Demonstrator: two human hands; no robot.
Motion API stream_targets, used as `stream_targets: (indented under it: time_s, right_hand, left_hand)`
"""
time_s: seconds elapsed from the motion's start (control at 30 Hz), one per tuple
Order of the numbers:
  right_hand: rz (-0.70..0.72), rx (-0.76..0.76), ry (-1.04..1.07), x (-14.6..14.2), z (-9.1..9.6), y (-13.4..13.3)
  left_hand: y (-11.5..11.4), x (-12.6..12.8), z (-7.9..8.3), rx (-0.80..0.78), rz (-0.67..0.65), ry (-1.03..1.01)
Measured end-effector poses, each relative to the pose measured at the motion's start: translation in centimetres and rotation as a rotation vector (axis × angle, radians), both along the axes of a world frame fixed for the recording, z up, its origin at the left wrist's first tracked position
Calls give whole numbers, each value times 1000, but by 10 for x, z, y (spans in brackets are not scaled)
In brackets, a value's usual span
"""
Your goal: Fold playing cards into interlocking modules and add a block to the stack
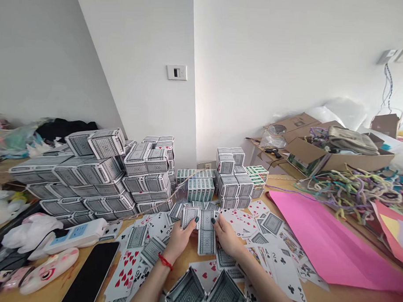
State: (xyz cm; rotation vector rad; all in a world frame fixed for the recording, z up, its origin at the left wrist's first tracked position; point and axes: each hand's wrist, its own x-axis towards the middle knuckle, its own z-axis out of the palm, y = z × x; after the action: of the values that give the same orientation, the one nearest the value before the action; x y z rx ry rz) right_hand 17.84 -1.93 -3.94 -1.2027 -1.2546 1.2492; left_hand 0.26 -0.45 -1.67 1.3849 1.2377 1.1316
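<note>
Both my hands meet at the middle of the wooden table (pixel 331 301) over a scatter of playing cards (pixel 277 255). My left hand (pixel 181 238), with a red string at the wrist, pinches a face-down card (pixel 189 215) with a green patterned back. My right hand (pixel 226 238) grips other face-down cards (pixel 207 232) beside it. Loose cards lie face up and face down all around the hands. Two open card boxes (pixel 205 294) lie close to me between my forearms.
Stacks of boxed card decks (pixel 98 178) are piled at the back left and centre (pixel 235 178). A pink paper sheet (pixel 324 243) lies to the right, with tangled cords (pixel 352 187) and a cardboard box (pixel 336 151) behind. A black phone (pixel 91 275), a white device (pixel 76 234) and plush toys sit at the left.
</note>
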Motion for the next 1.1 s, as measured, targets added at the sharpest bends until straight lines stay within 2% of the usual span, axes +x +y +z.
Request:
stream_targets:
  time_s: [0.1,0.17,0.3,0.5,0.6,0.67,0.77,0.83,0.9,1.1]
  right_hand:
    - [-109,117,-224,-2,-2,2]
    - [-185,123,-305,-6,-6,3]
    - [-321,73,-277,-20,-15,1]
    - [-334,14,-297,-32,-19,-7]
    - [-279,48,-151,-27,-11,-8]
    - [-151,43,-6,-21,-2,-8]
    - [47,-64,332,-10,11,-6]
    - [84,-129,508,-6,14,-5]
    - [88,-191,579,-6,13,-5]
    - [104,-327,582,-20,16,-13]
  left_hand:
    - [-1,4,8,-27,8,-20]
    - [-2,6,10,-7,27,4]
    - [-6,11,7,72,27,67]
    - [-12,13,4,172,5,91]
    - [-11,11,6,105,23,63]
    - [-9,8,6,36,44,19]
    - [-5,5,3,-50,77,-89]
    - [-3,5,1,-94,95,-151]
    - [-4,6,-1,-115,82,-195]
    - [-9,12,-1,-152,47,-302]
